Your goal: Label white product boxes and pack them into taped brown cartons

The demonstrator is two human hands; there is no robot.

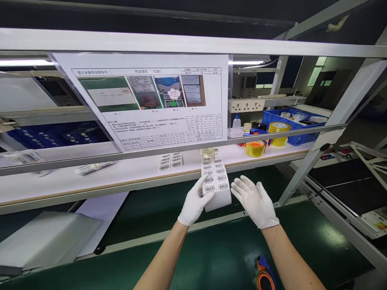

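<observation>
A strip of printed barcode labels (216, 181) hangs over the front edge of the shelf, its lower end curling to show white backing. My left hand (193, 203), in a white glove, pinches the strip's left edge between thumb and fingers. To the right of the strip is my right hand (253, 199), also gloved, with fingers stretched out and thumb apart; nothing shows in it. A clear tape roll (208, 153) sits on the upper part of the strip, partly hidden by the rail.
Another label sheet (170, 161) and a bundle of labels (94, 167) lie on the shelf (136, 177). A metal rail (163, 150) and an instruction sheet (151, 117) cross in front. Tape rolls (254, 149) and a blue bin (305, 135) stand right. A tape dispenser (265, 276) lies on the green surface below.
</observation>
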